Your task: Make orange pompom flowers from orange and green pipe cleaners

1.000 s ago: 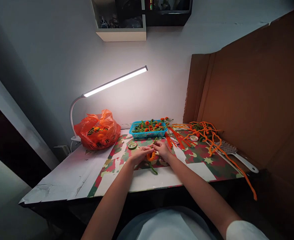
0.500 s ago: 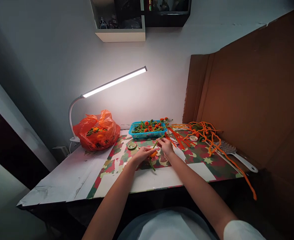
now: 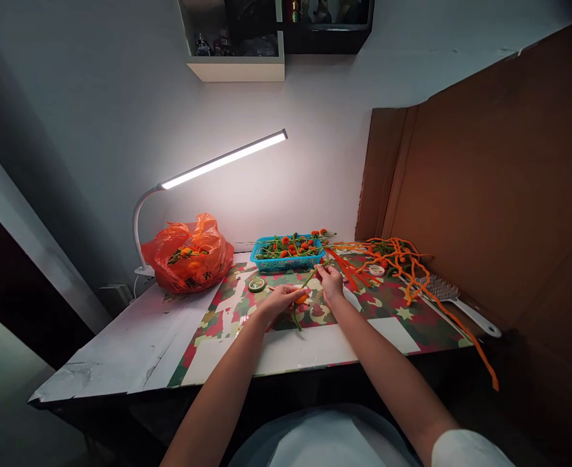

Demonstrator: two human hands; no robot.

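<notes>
Over the front middle of the table, my left hand [image 3: 285,299] is closed in a pinch on an orange flower [image 3: 302,299] with green stem parts. One green length hangs below the flower, and another slants up and right from it. At this upper length my right hand [image 3: 331,281] is closed, thumb and fingertips pinching near its end. The fingers partly cover the flower and the stem. Left of the hands lies a small roll of green tape [image 3: 256,285]. Behind them stands a blue basket [image 3: 288,263] holding several orange flowers on green stems.
An orange plastic bag [image 3: 193,259] of flowers sits at left beside a lit desk lamp [image 3: 225,159]. Orange fuzzy strands [image 3: 407,259] spread at right, one over the table's edge. A white-handled brush [image 3: 471,316] lies by the cardboard wall [image 3: 485,181]. Shelves [image 3: 237,71] hang above.
My right hand has moved slightly right and upward along the green stem, away from my left hand. My left hand keeps its pinch on the flower, with a small shift.
</notes>
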